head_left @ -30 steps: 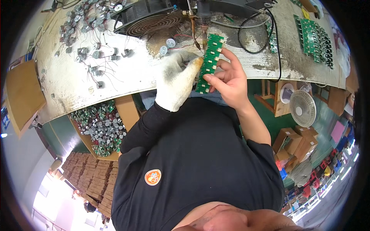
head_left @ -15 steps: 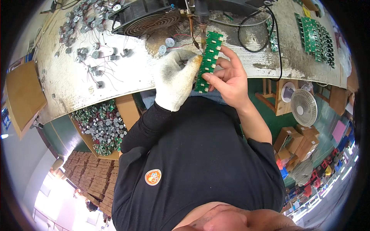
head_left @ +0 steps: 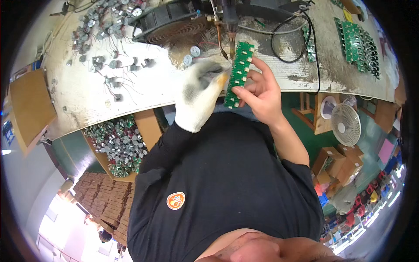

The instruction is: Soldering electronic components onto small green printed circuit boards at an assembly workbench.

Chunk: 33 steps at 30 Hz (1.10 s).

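Over the near edge of the worktop (head_left: 131, 94), the right hand (head_left: 258, 94) is pinching the green board strip (head_left: 238, 74), its long axis running away toward the soldering tip (head_left: 231, 46); the gloved left hand (head_left: 198, 96) is closing on its left edge.

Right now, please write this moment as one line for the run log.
left hand: gloved, touching green circuit board strip | right hand: bare, holding strip | strip top: near soldering tip | workbench: small motors

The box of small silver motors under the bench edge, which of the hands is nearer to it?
Left. The gloved left hand is just up and right of the box of motors. The bare right hand holds the green circuit board strip farther right.
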Motion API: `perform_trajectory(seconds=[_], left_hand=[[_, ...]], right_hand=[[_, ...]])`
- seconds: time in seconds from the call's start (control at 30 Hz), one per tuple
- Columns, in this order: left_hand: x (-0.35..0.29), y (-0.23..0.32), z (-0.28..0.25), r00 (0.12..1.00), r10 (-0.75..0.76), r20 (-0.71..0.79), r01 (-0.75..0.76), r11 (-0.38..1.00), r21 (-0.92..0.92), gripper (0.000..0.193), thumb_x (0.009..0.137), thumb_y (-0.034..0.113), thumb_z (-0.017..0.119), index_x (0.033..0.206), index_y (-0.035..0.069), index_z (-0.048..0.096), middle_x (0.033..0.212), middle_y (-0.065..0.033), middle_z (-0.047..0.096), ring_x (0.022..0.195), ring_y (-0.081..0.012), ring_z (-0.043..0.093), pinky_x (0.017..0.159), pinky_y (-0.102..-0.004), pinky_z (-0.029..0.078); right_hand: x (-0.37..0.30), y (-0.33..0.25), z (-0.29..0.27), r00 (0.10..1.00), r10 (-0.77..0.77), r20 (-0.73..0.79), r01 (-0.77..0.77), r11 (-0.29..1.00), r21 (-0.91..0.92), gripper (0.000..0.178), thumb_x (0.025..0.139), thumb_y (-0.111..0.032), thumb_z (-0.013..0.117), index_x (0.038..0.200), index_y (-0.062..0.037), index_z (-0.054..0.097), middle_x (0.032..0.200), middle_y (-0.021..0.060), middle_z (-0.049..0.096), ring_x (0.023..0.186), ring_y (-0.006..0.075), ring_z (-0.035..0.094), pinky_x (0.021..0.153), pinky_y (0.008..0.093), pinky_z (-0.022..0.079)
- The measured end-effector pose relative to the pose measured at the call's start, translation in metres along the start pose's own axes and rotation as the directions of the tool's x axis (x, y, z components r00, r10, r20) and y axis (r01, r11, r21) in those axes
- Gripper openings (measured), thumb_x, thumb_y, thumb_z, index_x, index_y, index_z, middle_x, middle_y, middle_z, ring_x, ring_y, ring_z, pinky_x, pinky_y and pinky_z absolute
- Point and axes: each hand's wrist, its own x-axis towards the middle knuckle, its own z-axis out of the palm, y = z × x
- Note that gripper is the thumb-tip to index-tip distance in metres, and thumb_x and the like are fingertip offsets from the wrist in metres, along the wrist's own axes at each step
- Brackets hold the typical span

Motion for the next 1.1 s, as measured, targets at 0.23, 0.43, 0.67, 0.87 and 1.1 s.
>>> perform_trajectory(seconds=[0.23, 0.43, 0.67, 0.87, 1.1], left_hand=[[0.010, -0.038, -0.087, 0.824, 0.329, -0.462, -0.023, 0.834, 0.552, 0.036, 0.077, 0.009, 0.073, 0.108, -0.001, 0.057, 0.103, -0.0098, 0.059, 0.071, -0.0146, 0.054, 0.071, -0.0291, 0.046], [0.041, -0.029, -0.099, 0.863, 0.411, -0.293, -0.133, 0.745, 0.654, 0.032, 0.075, 0.016, 0.078, 0.099, 0.001, 0.062, 0.089, -0.0097, 0.068, 0.072, -0.0137, 0.061, 0.070, -0.0263, 0.049], [0.052, -0.032, -0.114, 0.888, 0.067, -0.455, 0.078, 0.953, 0.292, 0.017, 0.079, 0.009, 0.072, 0.086, -0.001, 0.061, 0.077, -0.0096, 0.068, 0.061, -0.0126, 0.058, 0.060, -0.0263, 0.049], [0.042, -0.038, -0.121, 0.915, 0.011, -0.403, -0.171, 0.916, -0.364, 0.025, 0.091, 0.012, 0.065, 0.105, -0.005, 0.052, 0.090, -0.0171, 0.068, 0.054, -0.0115, 0.057, 0.048, -0.0218, 0.045], [0.029, -0.031, -0.092, 0.942, -0.045, -0.333, -0.106, 0.901, -0.421, 0.037, 0.092, 0.015, 0.064, 0.115, -0.011, 0.052, 0.091, -0.0200, 0.067, 0.064, -0.0159, 0.064, 0.055, -0.0238, 0.052]], right_hand=[[0.003, 0.000, -0.010, 0.999, 0.010, -0.053, -0.011, 1.000, -0.018, 0.069, 0.083, 0.004, 0.067, 0.141, -0.0031, 0.030, 0.101, 0.0136, 0.059, 0.065, 0.0128, 0.062, 0.050, 0.0226, 0.048], [0.005, 0.002, -0.009, 0.999, -0.029, -0.028, 0.028, 1.000, -0.013, 0.068, 0.084, 0.006, 0.064, 0.141, -0.0018, 0.029, 0.099, 0.0134, 0.060, 0.065, 0.0117, 0.061, 0.048, 0.0212, 0.048], [0.004, 0.004, -0.005, 0.998, -0.024, -0.056, 0.023, 1.000, -0.007, 0.069, 0.084, 0.005, 0.064, 0.142, -0.0010, 0.027, 0.100, 0.0143, 0.059, 0.065, 0.0118, 0.061, 0.049, 0.0214, 0.049], [0.007, 0.002, -0.005, 0.999, -0.016, -0.047, 0.016, 1.000, -0.015, 0.067, 0.084, 0.005, 0.064, 0.141, -0.0015, 0.028, 0.098, 0.0129, 0.059, 0.065, 0.0117, 0.061, 0.049, 0.0216, 0.048], [0.005, -0.002, -0.010, 1.000, -0.016, 0.015, 0.016, 1.000, -0.013, 0.085, 0.077, 0.009, 0.070, 0.145, -0.0040, 0.021, 0.109, 0.0149, 0.052, 0.069, 0.0117, 0.061, 0.055, 0.0215, 0.048]])
